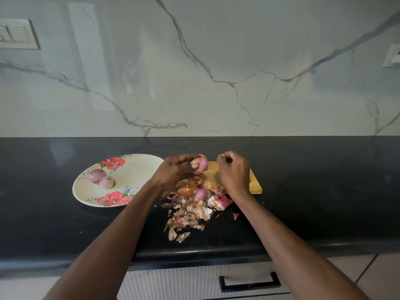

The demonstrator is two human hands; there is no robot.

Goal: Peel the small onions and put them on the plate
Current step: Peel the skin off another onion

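My left hand (173, 173) grips a small pink onion (201, 166) above a wooden cutting board (255, 185). To its right, my right hand (233, 172) is curled with its fingertips pinched together; a pale scrap of peel shows at them. Two peeled onions (101, 178) lie together on the floral plate (134, 169) at the left. Several unpeeled onions (200, 194) lie at the board's near edge among the skins.
A heap of dry onion peels (188, 215) spreads over the black countertop (313, 191) in front of the board. A marble wall rises behind. A drawer with a black handle (249, 282) lies below the counter edge.
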